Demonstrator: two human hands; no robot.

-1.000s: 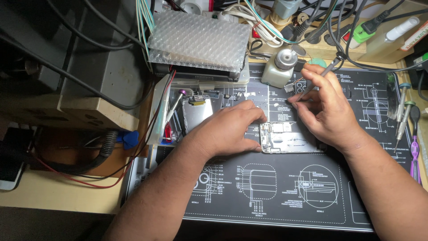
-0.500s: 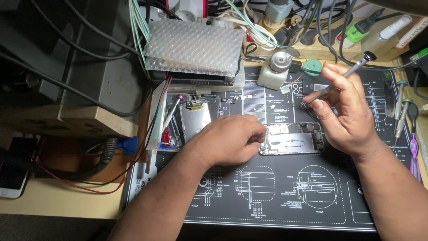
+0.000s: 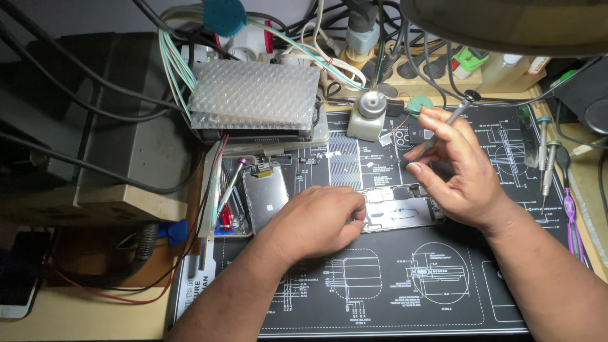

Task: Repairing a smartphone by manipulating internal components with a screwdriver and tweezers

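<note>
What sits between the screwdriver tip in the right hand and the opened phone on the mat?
Nothing visible. The right hand holds the screwdriver raised over the opened phone; the left hand rests on the phone's left end, beside that path.

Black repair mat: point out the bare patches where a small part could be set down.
The black repair mat is bare along its near edge, between the left hand and right forearm, below the opened phone. Crowded: the far edge by the small bottle, the screwdrivers at right, and the metal plate at left.
</note>
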